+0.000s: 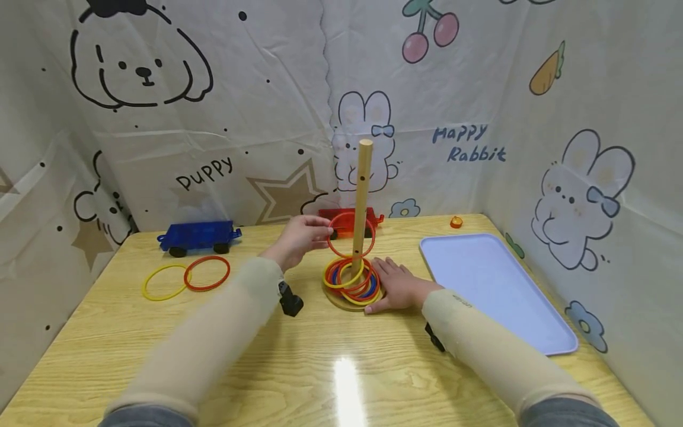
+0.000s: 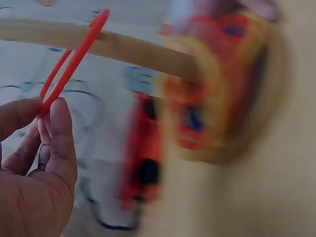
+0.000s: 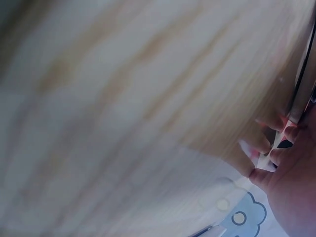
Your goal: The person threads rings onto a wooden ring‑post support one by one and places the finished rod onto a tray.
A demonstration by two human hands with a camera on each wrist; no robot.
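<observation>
The left hand (image 1: 299, 240) pinches a tipped red ring (image 2: 81, 54) round the post (image 1: 361, 201), near the far edge of the desk (image 1: 267, 367). Dropped crooked, it could snag; the right hand (image 1: 397, 286), fingers straight, could bump the base (image 1: 347, 306).

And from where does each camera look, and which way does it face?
Head: worn on the head, facing forward and down at the post; left hand, right hand and sleeves show.
Left wrist: on that wrist, facing the post; left hand shows, pinching a red ring.
Right wrist: on that wrist, facing a blurred surface; right hand at edge.
Head and left wrist share post and red cart.
</observation>
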